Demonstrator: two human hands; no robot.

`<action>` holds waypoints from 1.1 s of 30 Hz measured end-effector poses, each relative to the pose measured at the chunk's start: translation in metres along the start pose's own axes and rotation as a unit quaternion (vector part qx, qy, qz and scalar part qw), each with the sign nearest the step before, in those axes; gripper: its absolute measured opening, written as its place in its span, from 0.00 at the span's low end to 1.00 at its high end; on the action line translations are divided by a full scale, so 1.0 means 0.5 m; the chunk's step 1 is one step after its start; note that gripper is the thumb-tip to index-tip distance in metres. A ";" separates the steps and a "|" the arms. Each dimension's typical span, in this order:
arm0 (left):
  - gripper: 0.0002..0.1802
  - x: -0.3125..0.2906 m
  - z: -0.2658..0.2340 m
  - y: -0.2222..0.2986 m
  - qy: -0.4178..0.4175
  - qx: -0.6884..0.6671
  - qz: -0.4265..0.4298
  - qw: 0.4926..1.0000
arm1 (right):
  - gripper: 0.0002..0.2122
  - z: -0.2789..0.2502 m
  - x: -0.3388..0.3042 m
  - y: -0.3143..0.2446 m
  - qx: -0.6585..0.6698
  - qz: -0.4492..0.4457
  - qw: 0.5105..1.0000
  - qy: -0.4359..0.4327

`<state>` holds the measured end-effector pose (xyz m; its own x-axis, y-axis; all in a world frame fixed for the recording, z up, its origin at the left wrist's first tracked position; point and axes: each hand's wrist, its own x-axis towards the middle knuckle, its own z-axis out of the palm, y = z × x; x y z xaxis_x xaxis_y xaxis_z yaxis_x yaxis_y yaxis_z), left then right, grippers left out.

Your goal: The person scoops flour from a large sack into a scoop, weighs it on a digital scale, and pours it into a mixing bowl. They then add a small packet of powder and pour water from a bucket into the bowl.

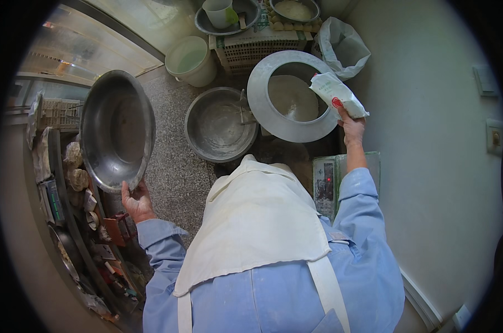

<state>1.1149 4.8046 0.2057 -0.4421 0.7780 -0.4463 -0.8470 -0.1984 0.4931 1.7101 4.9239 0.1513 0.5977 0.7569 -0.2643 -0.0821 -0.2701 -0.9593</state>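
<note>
My left hand grips the near rim of a large dark metal basin, held up and tilted at the left, with nothing but a dull film inside. In my right hand is a white plastic packet with green and red print, raised over the right side of a mixer bowl with a wide pale ring-shaped rim. Pale flour-like material lies inside that bowl. Left of it, a floury metal basin stands on the floor, a metal scoop-like tool at its right edge.
A white bucket of liquid stands behind. A crate at the back carries basins and eggs; a white plastic bag is beside it. A scale sits by my right arm. Cluttered shelves line the left, a wall the right.
</note>
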 end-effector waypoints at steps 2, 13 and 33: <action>0.19 -0.002 0.001 -0.001 0.034 0.008 0.017 0.999 | 0.20 -0.002 -0.002 0.000 0.000 0.000 1.000 -0.003; 0.18 -0.001 0.000 0.002 0.035 0.010 0.004 0.999 | 0.19 -0.006 -0.007 0.007 -0.022 -0.013 1.000 0.012; 0.18 0.002 0.000 0.006 0.014 0.002 -0.012 1.000 | 0.19 -0.009 -0.005 0.022 -0.010 -0.037 0.999 -0.004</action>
<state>1.1121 4.8049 0.2067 -0.4297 0.7657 -0.4786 -0.8563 -0.1774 0.4850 1.7112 4.9162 0.1419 0.5945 0.7806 -0.1928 -0.0219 -0.2240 -0.9743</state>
